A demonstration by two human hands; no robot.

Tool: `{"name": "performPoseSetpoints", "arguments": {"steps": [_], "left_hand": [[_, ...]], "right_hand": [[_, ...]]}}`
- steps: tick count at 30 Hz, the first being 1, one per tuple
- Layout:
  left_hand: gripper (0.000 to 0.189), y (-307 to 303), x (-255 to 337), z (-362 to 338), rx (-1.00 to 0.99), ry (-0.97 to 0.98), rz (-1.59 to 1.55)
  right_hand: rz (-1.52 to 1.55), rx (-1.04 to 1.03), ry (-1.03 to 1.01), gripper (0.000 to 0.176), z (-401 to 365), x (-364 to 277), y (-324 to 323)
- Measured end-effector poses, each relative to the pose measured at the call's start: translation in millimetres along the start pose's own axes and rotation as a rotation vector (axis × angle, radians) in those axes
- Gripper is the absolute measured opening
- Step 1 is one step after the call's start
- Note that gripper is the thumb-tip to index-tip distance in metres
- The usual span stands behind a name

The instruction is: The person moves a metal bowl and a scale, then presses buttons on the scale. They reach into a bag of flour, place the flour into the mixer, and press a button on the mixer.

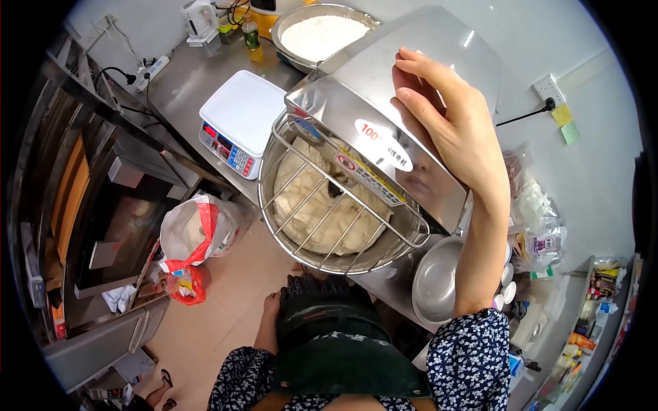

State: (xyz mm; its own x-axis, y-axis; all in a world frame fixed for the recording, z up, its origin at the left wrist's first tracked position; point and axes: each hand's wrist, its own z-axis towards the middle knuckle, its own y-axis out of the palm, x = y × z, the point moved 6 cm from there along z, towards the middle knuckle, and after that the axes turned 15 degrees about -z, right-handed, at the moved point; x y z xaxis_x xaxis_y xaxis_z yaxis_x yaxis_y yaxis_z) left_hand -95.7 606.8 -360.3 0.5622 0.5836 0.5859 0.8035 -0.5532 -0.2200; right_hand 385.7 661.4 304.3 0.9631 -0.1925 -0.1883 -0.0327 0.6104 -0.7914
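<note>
A steel dough mixer point(356, 103) stands on the counter in front of me. Its bowl point(288, 243) is covered by a wire guard point(322, 185), and a mass of pale dough point(308, 205) lies inside. My right hand point(445, 116) is raised and rests against the side of the mixer's head, fingers stretched over the housing and holding nothing. My left hand point(271, 305) hangs low beside my dark green apron point(336, 342); its fingers are mostly hidden.
A white digital scale point(240, 120) sits left of the mixer, a large bowl of flour point(322, 34) behind it, and an empty steel bowl point(439, 281) at the right. An open flour bag point(195, 233) lies on the floor by an oven point(116, 226).
</note>
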Motion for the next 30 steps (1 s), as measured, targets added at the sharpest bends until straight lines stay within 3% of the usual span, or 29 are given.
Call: {"name": "performPoseSetpoints", "arguments": {"steps": [5, 19, 25, 30], "left_hand": [[0.043, 11.8, 22.1, -2.3, -0.022, -0.044, -0.032], [0.042, -1.9, -12.6, -3.0, 0.04, -0.055, 0.026], [0.043, -6.1, -3.6, -17.9, 0.059, -0.039, -0.008], [0.043, -14.9, -9.5, -17.4, 0.073, -0.001, 0.033]], "right_hand": [[0.008, 0.001, 0.016, 0.026, 0.4, 2.7, 1.2], [0.026, 0.003, -0.02, 0.025, -1.4, 1.3, 0.4], [-0.036, -0.144, 0.069, 0.03, -2.1, -6.2, -7.0], [-0.026, 0.013, -0.006, 0.026, -5.6, -3.7, -7.5]]}}
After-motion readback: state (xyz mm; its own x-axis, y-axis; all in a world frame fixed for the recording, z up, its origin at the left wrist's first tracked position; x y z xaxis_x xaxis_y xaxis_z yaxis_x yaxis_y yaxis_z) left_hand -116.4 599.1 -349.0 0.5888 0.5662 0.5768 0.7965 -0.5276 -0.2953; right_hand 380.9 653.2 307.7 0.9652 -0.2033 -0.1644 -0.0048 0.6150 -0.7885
